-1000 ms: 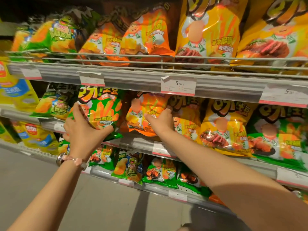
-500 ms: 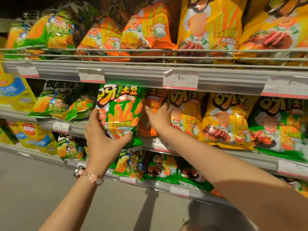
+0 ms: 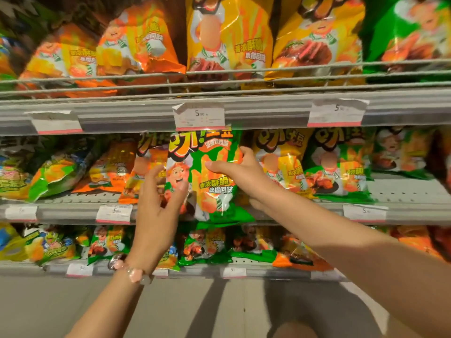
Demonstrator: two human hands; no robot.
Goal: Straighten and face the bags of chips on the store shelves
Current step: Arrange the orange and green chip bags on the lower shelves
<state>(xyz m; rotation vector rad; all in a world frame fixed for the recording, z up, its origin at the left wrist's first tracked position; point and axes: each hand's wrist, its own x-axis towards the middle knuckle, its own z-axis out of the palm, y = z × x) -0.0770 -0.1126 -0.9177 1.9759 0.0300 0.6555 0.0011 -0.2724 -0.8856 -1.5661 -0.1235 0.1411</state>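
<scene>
The green chip bag (image 3: 207, 176) stands upright at the middle shelf (image 3: 244, 212) front, at 12 o'clock. The right hand (image 3: 240, 170), at 1 o'clock, pinches its right edge; the left hand (image 3: 156, 206), at 11 o'clock, touches its left side with relaxed, straight fingers.

Warm, dim light — glare on glossy bags (image 3: 210, 181), blurred, bowed edges.

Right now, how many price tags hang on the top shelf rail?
3: left tag, centre tag above the held bag, right tag. More may lie off-frame.
</scene>
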